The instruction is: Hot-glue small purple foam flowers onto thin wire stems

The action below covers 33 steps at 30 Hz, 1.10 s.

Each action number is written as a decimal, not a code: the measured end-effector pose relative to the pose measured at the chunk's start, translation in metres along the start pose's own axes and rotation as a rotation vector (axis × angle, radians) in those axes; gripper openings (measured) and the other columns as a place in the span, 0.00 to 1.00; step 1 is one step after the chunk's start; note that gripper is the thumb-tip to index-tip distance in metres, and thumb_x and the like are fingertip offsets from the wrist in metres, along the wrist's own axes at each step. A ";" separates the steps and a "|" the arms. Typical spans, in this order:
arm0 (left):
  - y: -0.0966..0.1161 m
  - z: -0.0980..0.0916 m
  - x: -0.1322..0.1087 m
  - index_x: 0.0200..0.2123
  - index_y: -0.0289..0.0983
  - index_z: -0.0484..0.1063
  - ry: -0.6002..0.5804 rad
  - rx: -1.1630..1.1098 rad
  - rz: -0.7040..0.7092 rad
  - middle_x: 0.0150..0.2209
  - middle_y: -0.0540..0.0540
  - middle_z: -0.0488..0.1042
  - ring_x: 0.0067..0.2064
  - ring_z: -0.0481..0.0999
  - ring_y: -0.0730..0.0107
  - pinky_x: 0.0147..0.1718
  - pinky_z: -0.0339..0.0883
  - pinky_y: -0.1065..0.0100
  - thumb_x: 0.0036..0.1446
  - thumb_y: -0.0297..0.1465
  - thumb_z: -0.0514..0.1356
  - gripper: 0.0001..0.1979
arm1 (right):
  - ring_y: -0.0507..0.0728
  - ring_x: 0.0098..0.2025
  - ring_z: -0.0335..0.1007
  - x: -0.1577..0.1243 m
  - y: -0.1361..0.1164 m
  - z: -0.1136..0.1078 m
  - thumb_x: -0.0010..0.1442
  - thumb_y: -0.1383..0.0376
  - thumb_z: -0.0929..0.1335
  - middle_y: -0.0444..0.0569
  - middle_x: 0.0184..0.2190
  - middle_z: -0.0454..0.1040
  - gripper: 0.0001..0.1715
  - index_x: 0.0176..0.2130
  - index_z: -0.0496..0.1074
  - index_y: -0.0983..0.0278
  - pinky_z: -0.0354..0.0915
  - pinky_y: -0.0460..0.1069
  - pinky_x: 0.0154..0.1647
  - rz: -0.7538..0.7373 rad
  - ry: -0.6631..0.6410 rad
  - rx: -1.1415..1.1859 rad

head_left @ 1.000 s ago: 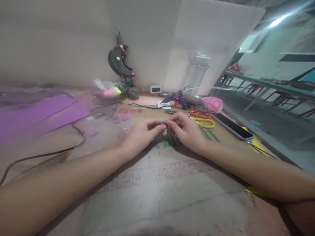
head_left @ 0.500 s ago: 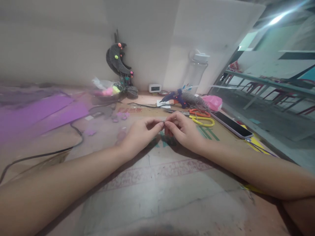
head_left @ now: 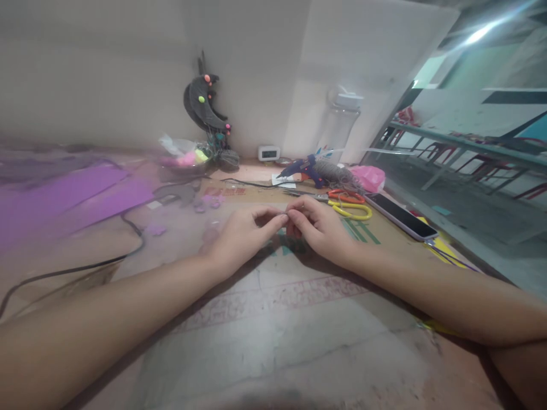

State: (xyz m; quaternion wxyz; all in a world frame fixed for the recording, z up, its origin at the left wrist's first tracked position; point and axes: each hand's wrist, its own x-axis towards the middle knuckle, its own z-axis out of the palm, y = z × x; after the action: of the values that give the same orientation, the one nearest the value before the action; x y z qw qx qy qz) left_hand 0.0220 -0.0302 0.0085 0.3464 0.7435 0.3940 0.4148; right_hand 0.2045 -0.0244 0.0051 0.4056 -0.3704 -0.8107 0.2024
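One tiny piece point(head_left: 288, 213), mostly hidden by pinching fingertips point(head_left: 280, 220).

Under everything, a table point(head_left: 273, 364), partly covered by printed cardboard point(head_left: 256, 196). At left, blurred purple sheets point(head_left: 94, 191), small purple pieces point(head_left: 156, 230) and a black cord point(head_left: 72, 269). Along the back, a bowl point(head_left: 199, 169) with pink and yellow contents, a white clock point(head_left: 269, 153) and a clear bottle point(head_left: 339, 128). Toward the right, a blue glue gun point(head_left: 305, 166), grey yarn point(head_left: 335, 172), scissors point(head_left: 322, 197), a pink bundle point(head_left: 368, 178) and a phone point(head_left: 404, 217), screen upward.
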 end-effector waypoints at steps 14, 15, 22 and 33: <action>0.003 -0.001 -0.005 0.35 0.39 0.77 0.037 0.204 0.103 0.36 0.49 0.81 0.38 0.77 0.67 0.40 0.68 0.68 0.59 0.31 0.59 0.07 | 0.50 0.25 0.66 -0.001 -0.005 -0.002 0.65 0.63 0.65 0.42 0.23 0.71 0.10 0.31 0.68 0.63 0.59 0.45 0.27 -0.048 0.046 -0.058; 0.003 -0.001 -0.005 0.35 0.39 0.78 0.037 0.218 0.105 0.36 0.49 0.81 0.39 0.77 0.67 0.41 0.67 0.68 0.59 0.31 0.59 0.07 | 0.50 0.25 0.65 -0.001 -0.006 -0.002 0.65 0.63 0.65 0.42 0.23 0.72 0.10 0.31 0.68 0.63 0.59 0.45 0.27 -0.063 0.049 -0.071; 0.006 0.001 -0.006 0.36 0.38 0.78 0.045 0.207 0.082 0.37 0.49 0.81 0.40 0.77 0.67 0.42 0.67 0.66 0.59 0.30 0.57 0.08 | 0.49 0.26 0.66 -0.002 -0.006 -0.002 0.65 0.64 0.65 0.43 0.25 0.73 0.08 0.33 0.70 0.64 0.60 0.45 0.27 -0.093 0.054 -0.127; 0.006 0.000 -0.002 0.31 0.38 0.78 0.045 0.058 0.043 0.32 0.49 0.80 0.35 0.77 0.69 0.37 0.69 0.69 0.61 0.30 0.55 0.12 | 0.49 0.19 0.65 0.000 -0.004 0.004 0.64 0.55 0.65 0.38 0.20 0.71 0.13 0.36 0.60 0.60 0.61 0.44 0.20 0.194 -0.038 0.369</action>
State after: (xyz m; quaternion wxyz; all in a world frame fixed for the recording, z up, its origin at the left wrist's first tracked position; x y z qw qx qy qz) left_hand 0.0231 -0.0347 0.0124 0.3065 0.7520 0.3975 0.4273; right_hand 0.1998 -0.0275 0.0057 0.4299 -0.3623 -0.7278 0.3926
